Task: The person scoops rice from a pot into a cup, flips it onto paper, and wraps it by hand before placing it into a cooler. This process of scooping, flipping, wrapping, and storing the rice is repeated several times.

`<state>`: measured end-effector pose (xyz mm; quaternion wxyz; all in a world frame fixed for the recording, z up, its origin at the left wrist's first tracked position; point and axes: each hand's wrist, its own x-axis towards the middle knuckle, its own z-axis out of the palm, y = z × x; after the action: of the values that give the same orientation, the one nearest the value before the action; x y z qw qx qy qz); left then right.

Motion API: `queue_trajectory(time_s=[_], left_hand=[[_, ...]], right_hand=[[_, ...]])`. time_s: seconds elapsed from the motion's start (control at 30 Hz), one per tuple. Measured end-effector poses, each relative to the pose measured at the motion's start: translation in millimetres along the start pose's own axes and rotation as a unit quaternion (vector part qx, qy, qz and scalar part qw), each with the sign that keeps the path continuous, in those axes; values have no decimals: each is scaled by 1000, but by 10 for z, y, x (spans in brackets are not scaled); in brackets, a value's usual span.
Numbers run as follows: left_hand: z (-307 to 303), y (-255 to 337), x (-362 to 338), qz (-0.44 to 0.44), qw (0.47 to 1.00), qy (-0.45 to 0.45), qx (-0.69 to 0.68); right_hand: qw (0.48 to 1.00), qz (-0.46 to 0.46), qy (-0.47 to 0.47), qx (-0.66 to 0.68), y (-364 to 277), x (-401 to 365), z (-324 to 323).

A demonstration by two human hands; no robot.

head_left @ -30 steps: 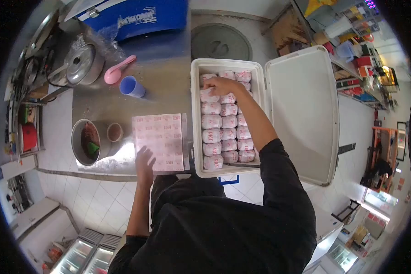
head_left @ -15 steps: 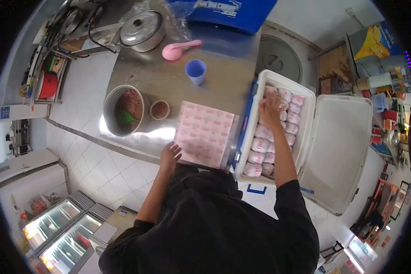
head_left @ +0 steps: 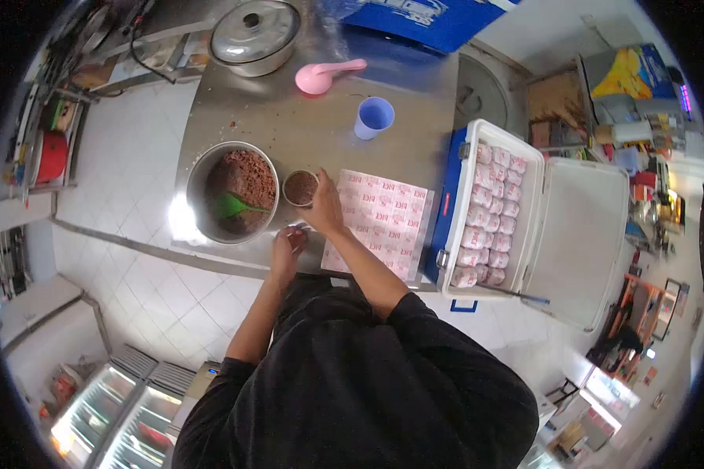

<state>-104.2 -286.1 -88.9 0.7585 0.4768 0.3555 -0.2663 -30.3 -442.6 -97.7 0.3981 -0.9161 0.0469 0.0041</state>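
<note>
My right hand (head_left: 324, 205) has its fingers around the right side of a small cup (head_left: 300, 188) filled with reddish-brown grain. Just below it, my left hand (head_left: 289, 244) is at the table's front edge with its fingers curled; whatever it may hold is too small to name. To the left stands a metal pot (head_left: 198, 224) of the same grain, a green spoon (head_left: 231, 205) in it. Printed wrapping paper (head_left: 379, 223) lies flat right of my hands. Wrapped bundles (head_left: 489, 199) fill a white-lined cooler (head_left: 533, 195) with its lid folded out to the right.
On the steel table (head_left: 305, 125) are a purple cup (head_left: 374, 117), a pink ladle (head_left: 317, 79) and a lidded pot (head_left: 256, 35) at the back. A blue box (head_left: 430, 19) stands at the back right. A round grey lid (head_left: 481, 90) is behind the cooler.
My right hand has left the bundles in the cooler and moved left to the small cup, which it now grips. My left hand has moved slightly, and its fingers are more curled.
</note>
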Motion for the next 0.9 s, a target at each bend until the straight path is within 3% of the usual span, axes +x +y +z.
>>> queue_trajectory(time_s=[0.1,0.17,0.23,0.3,0.37,0.43,0.47,0.5,0.53,0.57,0.6,0.7,0.83,0.9], left_hand=[[267,251,13,-2,997,-74,-33],[517,343,-97,-19,989,-130,-73],[608,240,-77,-97,955,-259,-105],[800,124,-144,-133,928,-342,-61],[1047,-82,-271,-135,949,-283,-16],[1318,-256,-317,-136,958,-254,0],[1318,-572,17,25,961,-226,158],[1430,-644,15,225,891,-204,337],[1554,-745,-31,408,753,-170,489],[1649,-822,-74,560,555,-126,602],[1631,-918,23,591,481,-162,627],[1658,-943,86,604,443,-174,639],[1637,-753,-167,625,506,-142,578],[1546,-538,-480,603,556,-99,563]], right_hand=[[994,1,58,97,-33,-233,-181],[981,30,29,189,-50,-538,-496],[968,25,33,247,-55,-887,-731],[986,14,35,160,-45,-1143,-1056],[999,-8,43,15,-28,-1404,-1436],[987,30,135,76,57,-1778,-1676],[975,75,180,107,155,-2017,-1675],[957,122,225,137,252,-2227,-1687],[955,141,227,126,348,-2400,-1739],[953,162,231,114,430,-2585,-1775],[949,185,234,103,455,-2766,-1787],[934,199,244,167,488,-3103,-1792],[924,235,216,210,448,-3280,-1711],[937,197,204,202,461,-3264,-1692]])
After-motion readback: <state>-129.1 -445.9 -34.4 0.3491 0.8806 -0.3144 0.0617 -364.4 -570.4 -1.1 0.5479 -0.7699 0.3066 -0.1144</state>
